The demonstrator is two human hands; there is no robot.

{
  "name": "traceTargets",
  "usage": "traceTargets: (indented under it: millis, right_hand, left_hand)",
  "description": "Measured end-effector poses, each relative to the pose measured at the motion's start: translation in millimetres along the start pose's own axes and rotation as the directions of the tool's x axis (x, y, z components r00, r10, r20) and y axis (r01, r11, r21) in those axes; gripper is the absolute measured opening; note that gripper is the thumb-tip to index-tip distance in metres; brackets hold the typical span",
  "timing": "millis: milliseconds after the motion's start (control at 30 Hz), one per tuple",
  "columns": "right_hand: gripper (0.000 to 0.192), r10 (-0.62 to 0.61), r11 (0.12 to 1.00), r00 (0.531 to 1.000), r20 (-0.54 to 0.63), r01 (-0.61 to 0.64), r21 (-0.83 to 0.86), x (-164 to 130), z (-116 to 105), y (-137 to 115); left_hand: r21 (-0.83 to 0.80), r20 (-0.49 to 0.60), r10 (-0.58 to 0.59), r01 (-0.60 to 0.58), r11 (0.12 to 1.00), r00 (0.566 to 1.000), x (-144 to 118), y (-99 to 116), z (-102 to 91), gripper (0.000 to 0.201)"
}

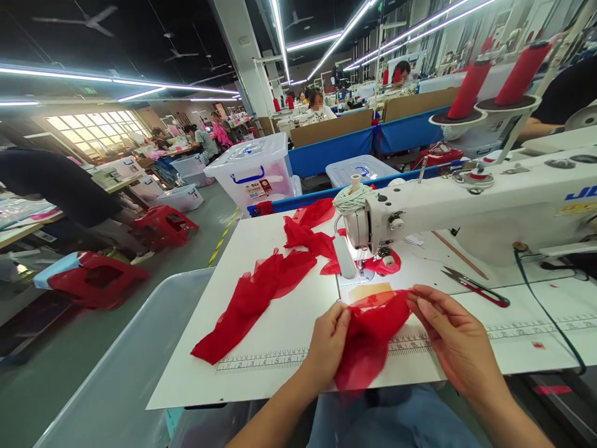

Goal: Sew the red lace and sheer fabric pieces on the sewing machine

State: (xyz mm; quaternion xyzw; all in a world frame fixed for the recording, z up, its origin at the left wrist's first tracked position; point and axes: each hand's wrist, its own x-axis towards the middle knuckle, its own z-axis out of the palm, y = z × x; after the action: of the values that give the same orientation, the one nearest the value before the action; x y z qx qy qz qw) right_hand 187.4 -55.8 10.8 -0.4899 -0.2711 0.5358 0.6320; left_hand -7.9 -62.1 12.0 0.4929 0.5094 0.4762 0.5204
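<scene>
Red sheer fabric, a small crumpled piece (370,336), sits pinched between your two hands just in front of the white industrial sewing machine (466,205), at the near edge of the white bench (280,323). Your left hand (329,342) grips its left edge with thumb and fingers closed on the cloth; your right hand (454,339) holds the upper right edge, fingers narrowed around the fold. The piece's far edge lies just short of the machine's presser foot and needle (361,267), over the pale tan patch on the needle plate.

To the left of the machine, a long chain of red sheer pieces (265,286) trails across the bench and runs back under the machine's head. To the right of the machine's needle, red-handled thread snips (476,287) lie on the bench, with a thin wooden stick (459,254) just behind them. Two red thread cones (494,81) stand behind the machine.

Watch the slippery weave: held loosely, the layers may shift out of line before they reach the foot, and the seam would wander. Your fingertips are near the needle, so feeding too close risks a prick. The trailing chain could snag or drag at the bench edge and pull the work askew.
</scene>
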Motion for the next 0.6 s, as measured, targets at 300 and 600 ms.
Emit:
traceTargets:
  millis: [300, 600]
  right_hand:
    - [0.043, -0.015, 0.871, 0.932, 0.362, 0.190, -0.453, -26.9, 16.7, 19.9]
    - [0.041, 0.030, 0.918, 0.902, 0.431, 0.145, -0.368, -11.1, 21.8, 25.4]
  left_hand:
    - [-0.744, 0.077, -0.255, 0.226, 0.629, 0.964, -11.5, 17.8, 11.5, 0.024]
    - [-0.853, 0.010, -0.430, 0.232, 0.467, 0.903, -15.6, 27.3, 1.6, 0.020]
